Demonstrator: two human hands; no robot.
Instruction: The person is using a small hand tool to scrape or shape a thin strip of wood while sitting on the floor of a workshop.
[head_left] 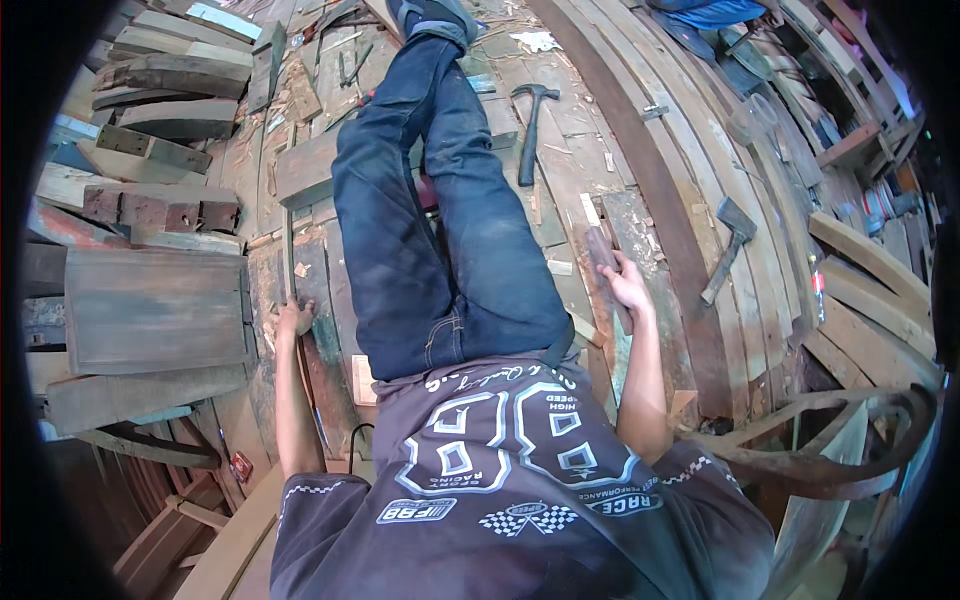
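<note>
Two hands rest on the plank floor in the head view, one on each side of the person's jeans-clad legs. The right hand (625, 285) has its fingers (612, 264) clenched round a short dark wooden piece (603, 252) — it sticks out forward from the fist, beside the right thigh. It looks stiff, dry and light enough for one hand, rough rather than slippery; mid-length seems the best hold. The left hand (294, 318) lies with fingers released, spread flat on a worn greenish board (322, 330), grasping nothing. A claw hammer (532, 130) lies ahead and a hatchet (728, 250) to the right — both well apart from the hands.
</note>
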